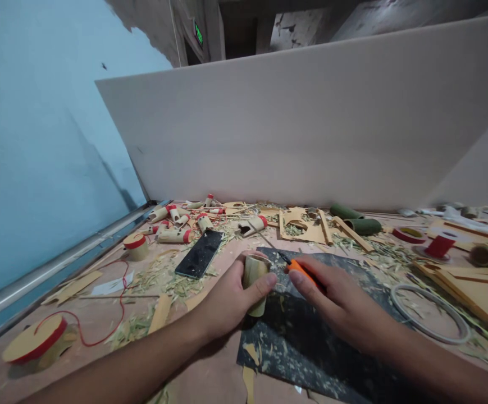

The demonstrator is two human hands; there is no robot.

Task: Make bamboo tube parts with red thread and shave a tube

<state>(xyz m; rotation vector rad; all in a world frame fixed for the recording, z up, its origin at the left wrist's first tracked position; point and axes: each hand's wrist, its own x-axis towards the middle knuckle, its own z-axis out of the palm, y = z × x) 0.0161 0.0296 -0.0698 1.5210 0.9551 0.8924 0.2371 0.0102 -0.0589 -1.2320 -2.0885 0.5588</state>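
My left hand (244, 286) is wrapped round a short bamboo tube (257, 280), held upright with its open end facing up. In my right hand (336, 297) is an orange-handled tool (305, 274) with a black collar and a long thin shaft. The shaft points up and left, past the tube's rim; I cannot tell whether it touches or what kind of tip it has. Both hands are above a dark mat (306, 342) scattered with shavings.
A phone (200, 253) lies left of the mat. Several red-banded bamboo pieces (174, 235) are behind it. Red thread joins a round red-edged piece (35, 339) at the left. Toward the right are green bamboo (364, 226), a red spool (441, 245) and a pale ring (431, 313).
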